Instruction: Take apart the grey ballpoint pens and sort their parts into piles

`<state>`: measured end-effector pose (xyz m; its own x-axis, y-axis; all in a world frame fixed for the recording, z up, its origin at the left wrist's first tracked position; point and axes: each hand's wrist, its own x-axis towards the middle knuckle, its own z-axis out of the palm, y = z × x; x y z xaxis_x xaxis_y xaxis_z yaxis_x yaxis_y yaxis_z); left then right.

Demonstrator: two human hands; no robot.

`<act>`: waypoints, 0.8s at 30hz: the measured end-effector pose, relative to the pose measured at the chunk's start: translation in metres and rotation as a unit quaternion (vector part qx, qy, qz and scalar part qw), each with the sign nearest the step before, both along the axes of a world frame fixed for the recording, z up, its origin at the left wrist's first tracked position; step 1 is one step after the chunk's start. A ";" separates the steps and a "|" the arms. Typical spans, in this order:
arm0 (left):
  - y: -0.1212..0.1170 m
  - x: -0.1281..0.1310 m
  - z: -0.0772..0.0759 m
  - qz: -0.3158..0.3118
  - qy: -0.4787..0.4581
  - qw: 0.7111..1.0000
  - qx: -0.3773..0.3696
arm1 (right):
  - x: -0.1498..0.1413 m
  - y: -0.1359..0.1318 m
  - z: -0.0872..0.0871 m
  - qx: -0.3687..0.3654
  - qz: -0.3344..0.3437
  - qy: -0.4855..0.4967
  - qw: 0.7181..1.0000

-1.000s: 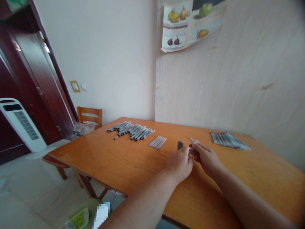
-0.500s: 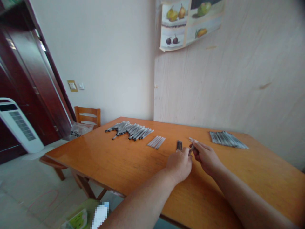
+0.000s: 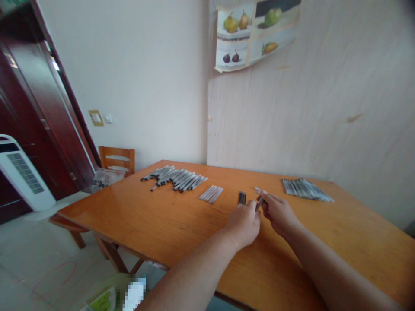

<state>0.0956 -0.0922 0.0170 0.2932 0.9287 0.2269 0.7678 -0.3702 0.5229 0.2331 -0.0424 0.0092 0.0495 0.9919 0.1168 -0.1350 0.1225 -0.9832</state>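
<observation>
My left hand and my right hand meet over the middle of the orange wooden table, fingers pinched together. Between them they hold a thin grey pen; its pale end sticks out past my right fingers. A small bunch of dark pen parts lies just beyond my left hand. Farther left lies a short row of pale tubes, and behind it a big heap of grey pens. Another pile of grey pens rests at the back right, near the wall.
A wooden chair with a plastic bag stands past the table's far left corner. A white fan heater and a dark red door are at the left. A fruit poster hangs on the wall. A green box sits on the floor.
Both hands stay together on the pen, with only small finger shifts. The camera has drifted a little, so everything sits slightly lower and more to the left.
</observation>
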 end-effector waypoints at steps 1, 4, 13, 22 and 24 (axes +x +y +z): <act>0.000 0.000 0.001 -0.001 -0.009 1.000 -0.004 | 0.000 0.000 0.000 -0.003 0.000 0.004 1.000; 0.000 0.000 0.003 -0.006 -0.042 0.999 -0.006 | 0.000 0.001 0.001 -0.006 0.002 0.013 1.000; 0.005 0.001 -0.001 -0.030 -0.132 0.991 0.000 | 0.001 0.001 0.002 -0.011 -0.004 0.023 1.000; 0.011 0.000 -0.004 -0.056 -0.181 0.982 0.006 | 0.000 0.001 0.005 -0.019 -0.003 0.037 0.999; 0.012 0.000 -0.004 -0.059 -0.191 0.980 0.006 | -0.001 0.000 0.004 -0.018 -0.003 0.035 0.999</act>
<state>0.0960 -0.0803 0.0131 0.2908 0.8901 0.3509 0.4686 -0.4523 0.7589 0.2318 -0.0422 0.0130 0.0620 0.9951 0.0770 -0.2037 0.0882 -0.9751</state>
